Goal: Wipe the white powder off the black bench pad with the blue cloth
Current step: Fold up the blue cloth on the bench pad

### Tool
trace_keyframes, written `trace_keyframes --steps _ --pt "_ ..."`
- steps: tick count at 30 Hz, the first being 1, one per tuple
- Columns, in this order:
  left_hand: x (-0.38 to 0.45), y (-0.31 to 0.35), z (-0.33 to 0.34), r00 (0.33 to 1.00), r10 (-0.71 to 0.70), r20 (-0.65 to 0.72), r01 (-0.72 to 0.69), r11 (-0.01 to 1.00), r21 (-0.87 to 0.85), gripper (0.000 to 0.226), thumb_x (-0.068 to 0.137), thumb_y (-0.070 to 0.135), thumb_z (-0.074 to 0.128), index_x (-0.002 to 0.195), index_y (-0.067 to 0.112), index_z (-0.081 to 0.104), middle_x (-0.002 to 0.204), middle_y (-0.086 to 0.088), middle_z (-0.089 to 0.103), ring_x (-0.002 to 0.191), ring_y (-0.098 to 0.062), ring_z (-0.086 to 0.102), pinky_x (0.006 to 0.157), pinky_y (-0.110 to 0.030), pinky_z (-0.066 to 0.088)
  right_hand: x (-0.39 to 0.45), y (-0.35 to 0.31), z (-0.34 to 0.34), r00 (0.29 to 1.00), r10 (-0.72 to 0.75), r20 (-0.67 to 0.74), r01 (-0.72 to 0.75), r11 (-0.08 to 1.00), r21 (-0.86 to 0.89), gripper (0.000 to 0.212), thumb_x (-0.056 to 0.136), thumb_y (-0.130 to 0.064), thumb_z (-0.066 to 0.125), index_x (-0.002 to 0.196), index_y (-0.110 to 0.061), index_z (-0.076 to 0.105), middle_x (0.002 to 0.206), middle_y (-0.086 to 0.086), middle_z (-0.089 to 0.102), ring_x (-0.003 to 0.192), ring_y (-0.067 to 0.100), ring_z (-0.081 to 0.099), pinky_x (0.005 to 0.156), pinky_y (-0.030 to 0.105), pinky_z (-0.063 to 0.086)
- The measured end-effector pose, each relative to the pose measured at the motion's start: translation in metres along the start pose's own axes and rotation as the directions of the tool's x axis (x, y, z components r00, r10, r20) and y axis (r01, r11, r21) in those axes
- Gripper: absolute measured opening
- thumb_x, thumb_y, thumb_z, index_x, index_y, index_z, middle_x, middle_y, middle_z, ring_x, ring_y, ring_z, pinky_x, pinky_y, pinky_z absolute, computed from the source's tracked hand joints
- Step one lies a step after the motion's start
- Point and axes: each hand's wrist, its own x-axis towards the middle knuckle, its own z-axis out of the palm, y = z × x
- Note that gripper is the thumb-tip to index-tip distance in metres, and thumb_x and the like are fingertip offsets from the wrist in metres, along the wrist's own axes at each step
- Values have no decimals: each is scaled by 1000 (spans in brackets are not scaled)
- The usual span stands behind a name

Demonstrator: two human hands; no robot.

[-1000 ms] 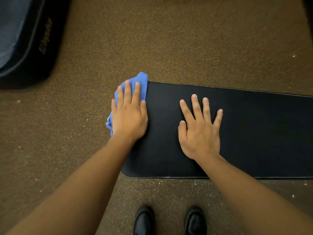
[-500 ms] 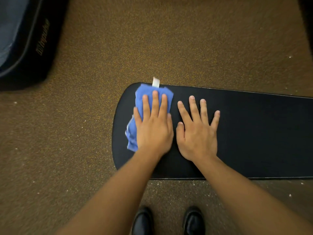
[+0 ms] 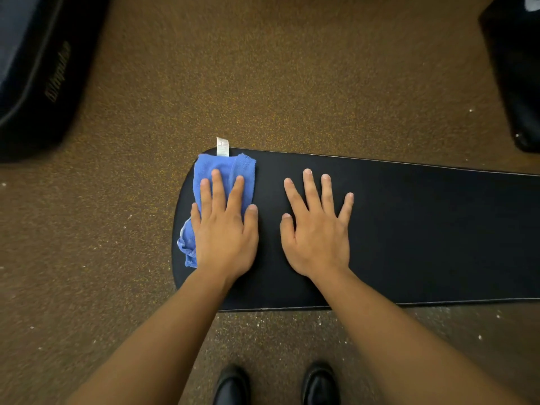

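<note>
Your flat left hand (image 3: 223, 238) presses the soft, crumpled blue cloth (image 3: 225, 173) on the smooth black bench pad (image 3: 423, 229)'s rounded left end, while your right hand (image 3: 317, 232) lies spread wide, holding nothing.

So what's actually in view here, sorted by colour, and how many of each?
Blue: 1, the blue cloth under the left hand
Black: 3, the black bench pad under the right hand, and two shoes
White: 1, the cloth's tag
Total: 5
</note>
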Motion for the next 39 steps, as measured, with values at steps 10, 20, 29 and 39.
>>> trace_keyframes --steps 10,20,29,39 --pt "-10 5 -27 990 -88 -106 82 995 -54 49 95 29 53 144 20 47 154 -5 36 136 -30 32 107 -40 32 -6 -3 -7 984 -41 -172 68 986 153 56 87 -45 43 137 -22 53 150 4 44 143 27 31 115 62 10" --pt "66 -14 -64 805 560 198 -591 725 353 68 83 12 55 146 34 43 158 -7 29 137 -34 30 94 -51 41 -12 -59 -22 986 36 -161 -7 984 176 41 83 -51 55 103 -19 69 96 0 59 90 26 54 74 41 39" --pt "73 -27 -73 638 733 235 -739 497 456 29 72 17 73 100 23 75 140 -11 54 123 -38 50 80 -48 44 -23 -93 -22 974 227 -3 -222 954 202 41 88 -54 57 111 -20 62 114 1 53 108 24 46 86 40 37" --pt "74 -27 -91 479 844 240 -839 361 407 21 79 30 43 89 21 58 92 5 68 116 -27 53 96 -44 32 -29 -91 -29 973 225 58 -221 815 536 15 90 -17 57 99 -24 47 98 -1 62 91 20 47 69 32 34"
